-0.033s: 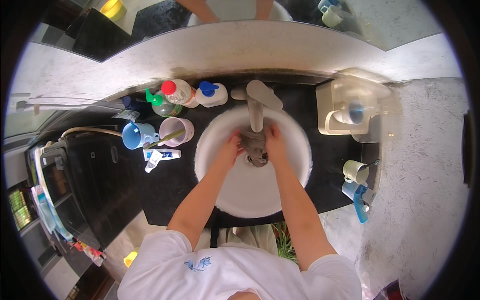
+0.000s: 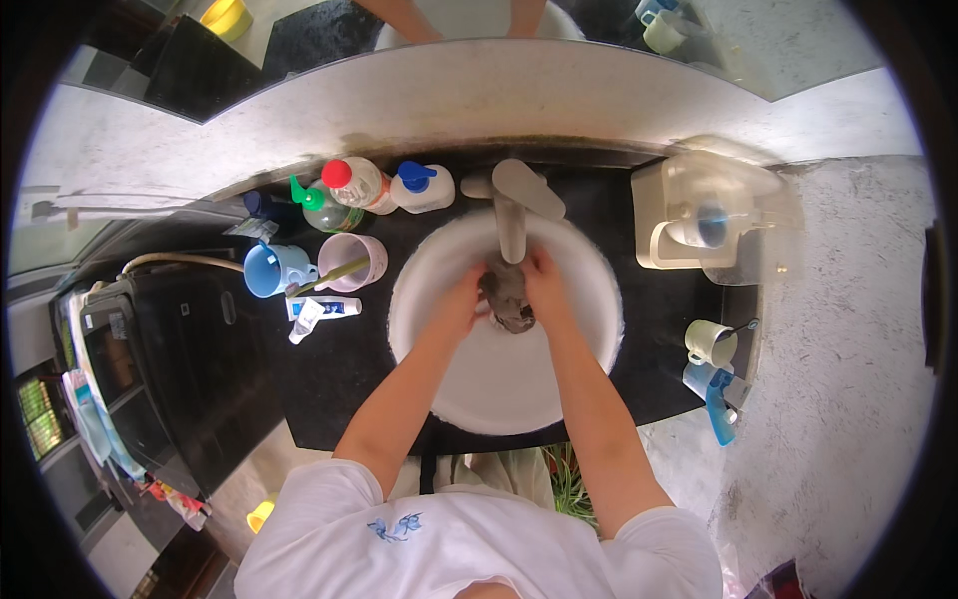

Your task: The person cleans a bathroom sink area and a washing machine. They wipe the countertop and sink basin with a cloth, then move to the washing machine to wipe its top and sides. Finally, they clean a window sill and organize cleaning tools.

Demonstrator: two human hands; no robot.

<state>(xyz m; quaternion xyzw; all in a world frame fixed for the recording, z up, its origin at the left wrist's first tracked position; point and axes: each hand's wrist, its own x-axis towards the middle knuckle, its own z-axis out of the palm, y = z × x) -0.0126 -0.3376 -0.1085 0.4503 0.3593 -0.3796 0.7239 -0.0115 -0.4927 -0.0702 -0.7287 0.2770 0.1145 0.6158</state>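
Left hand [image 2: 465, 303] and right hand [image 2: 545, 290], fingers closed on grey cloth [image 2: 510, 299] between them, below faucet [image 2: 511, 220] in white sink [image 2: 497, 387].

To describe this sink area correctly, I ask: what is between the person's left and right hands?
In the head view, a crumpled grey-brown cloth lies between the left hand and the right hand, inside the round white basin.

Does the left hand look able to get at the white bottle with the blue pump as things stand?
Probably yes: only the basin rim seems to lie between the left hand and the white bottle, though the hand is occupied with the grey cloth.
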